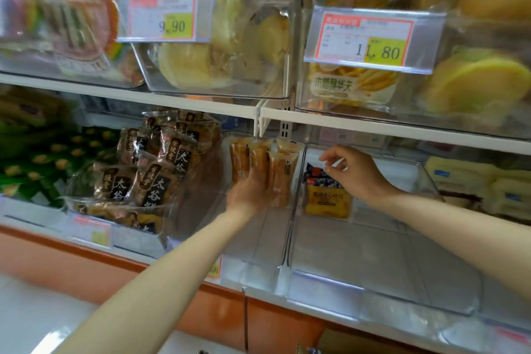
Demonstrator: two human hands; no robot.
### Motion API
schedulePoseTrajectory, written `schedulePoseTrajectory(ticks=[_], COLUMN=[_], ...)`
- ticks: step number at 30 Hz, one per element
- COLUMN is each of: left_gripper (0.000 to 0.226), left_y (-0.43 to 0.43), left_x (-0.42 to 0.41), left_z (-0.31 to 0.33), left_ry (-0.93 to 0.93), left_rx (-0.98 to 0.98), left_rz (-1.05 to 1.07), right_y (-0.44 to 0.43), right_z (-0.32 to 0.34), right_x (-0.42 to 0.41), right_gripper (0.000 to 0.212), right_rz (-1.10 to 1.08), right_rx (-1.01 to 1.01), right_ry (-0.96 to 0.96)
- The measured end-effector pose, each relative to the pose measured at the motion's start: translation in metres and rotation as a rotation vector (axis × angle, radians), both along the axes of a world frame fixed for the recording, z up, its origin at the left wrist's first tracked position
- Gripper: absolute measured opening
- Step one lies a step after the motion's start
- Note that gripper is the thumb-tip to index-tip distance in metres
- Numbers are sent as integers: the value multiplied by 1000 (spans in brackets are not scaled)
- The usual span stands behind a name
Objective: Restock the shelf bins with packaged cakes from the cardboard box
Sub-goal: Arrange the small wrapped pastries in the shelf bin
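Note:
Three orange packaged cakes (283, 172) stand upright at the back of a clear shelf bin (258, 238) on the lower shelf. My left hand (250, 195) reaches into that bin, and its blurred fingers lie against the front of the packs. My right hand (352, 174) hovers over the neighbouring clear bin (388, 253), fingers loosely curled, holding nothing. Below it sits a yellow and blue packaged toast (327, 198). A corner of the cardboard box (344, 343) shows at the bottom edge.
A bin of brown packaged cakes (149, 178) stands to the left. Green packs (43, 164) lie further left, and pale yellow packs (488, 184) to the right. The upper shelf holds clear bins of cakes with price tags (166, 19) (370, 39). An orange shelf front (273, 316) runs below.

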State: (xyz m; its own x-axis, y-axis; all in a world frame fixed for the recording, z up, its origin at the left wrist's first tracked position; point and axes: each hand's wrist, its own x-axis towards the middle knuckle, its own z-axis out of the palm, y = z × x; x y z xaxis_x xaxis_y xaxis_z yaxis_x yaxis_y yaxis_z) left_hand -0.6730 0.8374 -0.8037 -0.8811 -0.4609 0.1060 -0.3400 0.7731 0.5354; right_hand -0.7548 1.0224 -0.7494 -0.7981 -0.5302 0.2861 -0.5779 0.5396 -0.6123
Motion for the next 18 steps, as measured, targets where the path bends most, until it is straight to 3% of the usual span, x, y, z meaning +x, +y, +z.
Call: schedulePoseTrajectory(ticks=[6, 10, 13, 18], left_gripper=[26, 26, 22, 24], left_y=[15, 61, 97, 149], left_x=[64, 110, 130, 125], left_z=[25, 43, 34, -29], left_ry=[265, 381, 287, -92], left_rx=[81, 144, 233, 213], left_rz=[-219, -370, -492, -672], right_y=[28, 69, 110, 176], right_z=[1, -2, -26, -97], right_x=[59, 107, 139, 160], right_gripper=[16, 20, 19, 20], right_rz=[46, 201, 254, 230], right_rx=[-42, 17, 26, 251], right_ry=[-17, 126, 127, 43])
